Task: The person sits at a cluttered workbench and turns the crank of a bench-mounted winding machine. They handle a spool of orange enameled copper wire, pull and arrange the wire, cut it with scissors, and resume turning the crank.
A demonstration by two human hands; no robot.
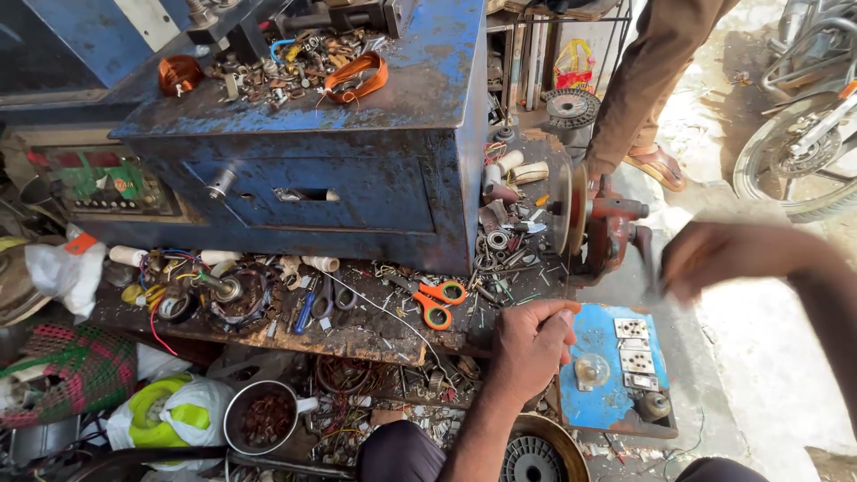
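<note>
My left hand point(531, 344) is curled into a fist and rests on the front edge of the cluttered workbench point(375, 326), beside a blue switch board point(600, 375). A thin wire point(375, 308) runs across the bench toward it; I cannot tell whether the fist holds it. My right hand point(728, 259) is blurred with motion and closed around the grey crank handle point(652, 266) of a red hand-cranked winding machine point(603, 228). The machine's discs point(567, 207) sit at the bench's right end.
A blue metal cabinet point(357, 161) carries copper coils point(357, 78) and scrap. Orange scissors point(437, 303) lie among motor parts. Below are a metal pot point(263, 415) and a stator point(531, 457). Another person's leg point(638, 80) and a motorcycle wheel point(794, 156) stand at right.
</note>
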